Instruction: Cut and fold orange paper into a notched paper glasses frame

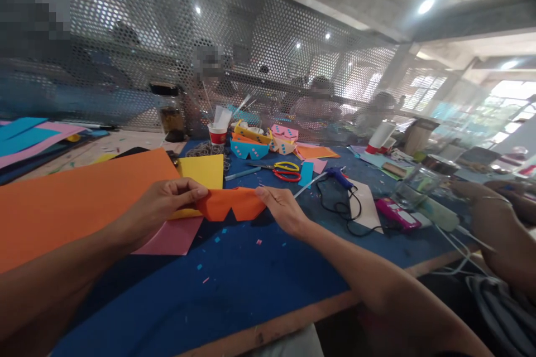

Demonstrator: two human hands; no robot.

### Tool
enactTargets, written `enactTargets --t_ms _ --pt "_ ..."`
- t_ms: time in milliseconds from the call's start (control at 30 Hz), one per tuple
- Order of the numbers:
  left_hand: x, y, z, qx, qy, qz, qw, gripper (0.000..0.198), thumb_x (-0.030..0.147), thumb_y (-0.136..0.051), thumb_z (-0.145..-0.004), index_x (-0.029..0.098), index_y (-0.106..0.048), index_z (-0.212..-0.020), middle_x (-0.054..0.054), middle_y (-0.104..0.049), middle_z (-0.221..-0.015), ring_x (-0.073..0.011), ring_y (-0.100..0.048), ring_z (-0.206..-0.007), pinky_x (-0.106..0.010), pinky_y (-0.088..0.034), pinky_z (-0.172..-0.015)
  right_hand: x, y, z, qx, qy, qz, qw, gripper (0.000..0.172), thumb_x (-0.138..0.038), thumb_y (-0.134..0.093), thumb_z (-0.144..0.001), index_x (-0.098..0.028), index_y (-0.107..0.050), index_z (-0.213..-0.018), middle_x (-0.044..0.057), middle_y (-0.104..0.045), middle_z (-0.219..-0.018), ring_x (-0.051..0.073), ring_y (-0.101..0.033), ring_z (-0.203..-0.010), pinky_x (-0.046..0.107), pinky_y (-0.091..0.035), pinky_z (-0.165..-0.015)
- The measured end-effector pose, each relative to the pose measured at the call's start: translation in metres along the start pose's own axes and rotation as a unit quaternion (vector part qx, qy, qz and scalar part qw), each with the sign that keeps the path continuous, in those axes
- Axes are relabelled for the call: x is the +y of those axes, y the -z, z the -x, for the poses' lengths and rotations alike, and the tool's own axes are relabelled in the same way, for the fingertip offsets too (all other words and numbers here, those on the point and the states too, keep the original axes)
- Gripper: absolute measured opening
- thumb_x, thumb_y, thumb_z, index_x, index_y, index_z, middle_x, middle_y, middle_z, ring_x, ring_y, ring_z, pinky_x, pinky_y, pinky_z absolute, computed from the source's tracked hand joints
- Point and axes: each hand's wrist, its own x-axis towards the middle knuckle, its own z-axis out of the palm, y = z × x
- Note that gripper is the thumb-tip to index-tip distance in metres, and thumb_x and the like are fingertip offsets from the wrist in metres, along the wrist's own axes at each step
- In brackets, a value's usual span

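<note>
An orange pair of foam-sheet glasses [231, 204] with a notch at its lower middle is stretched between my two hands over the blue tabletop [251, 279]. My left hand [178, 196] pinches its left end. At its right end, the thumb and fingers of my right hand [282, 209] are closed on it. Orange [92, 201], yellow [203, 172] and pink sheets [176, 237] lie beneath and beside my left hand. Behind the glasses rest red-and-yellow-handled scissors [287, 172] and a blue pen [243, 173].
Dotted colourful glasses [250, 149] stand at the back, beside a paper cup [218, 134] and a lidded jar [171, 114]. A blue glue gun [340, 178] trails its cable at right. Beyond it are a pink box [397, 215] and another person's arm [498, 217]. A perforated metal screen [259, 39] borders the table.
</note>
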Motion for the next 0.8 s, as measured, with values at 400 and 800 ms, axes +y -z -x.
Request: enactTargets --t_ms 400,800 --pt "-0.018 0.004 -0.013 0.028 0.026 0.026 0.999 0.061 0.076 -0.105 -0.068 0.025 -0.088 -0.097 -0.005 -0.090 -0.098 -0.0253 -0.084 -0.093 -0.035 -0.071 -0.088 0.006 -0.002 -0.013 0.029 -0.015 -0.134 0.991 0.081 -0.098 -0.051 -0.109 -0.024 -0.076 -0.089 0.004 -0.076 -0.092 0.024 -0.069 -0.095 0.037 -0.060 -0.095" --pt "-0.006 0.001 -0.011 0.011 0.036 0.058 0.998 0.079 0.074 -0.110 -0.060 0.023 -0.083 -0.114 -0.009 -0.092 -0.112 -0.0319 -0.090 -0.101 -0.042 -0.076 -0.091 0.015 0.003 -0.017 0.019 -0.117 -0.327 0.937 0.065 -0.085 -0.089 -0.091 -0.021 -0.083 -0.099 0.010 -0.087 -0.105 0.026 -0.080 -0.106 0.038 -0.064 -0.094"
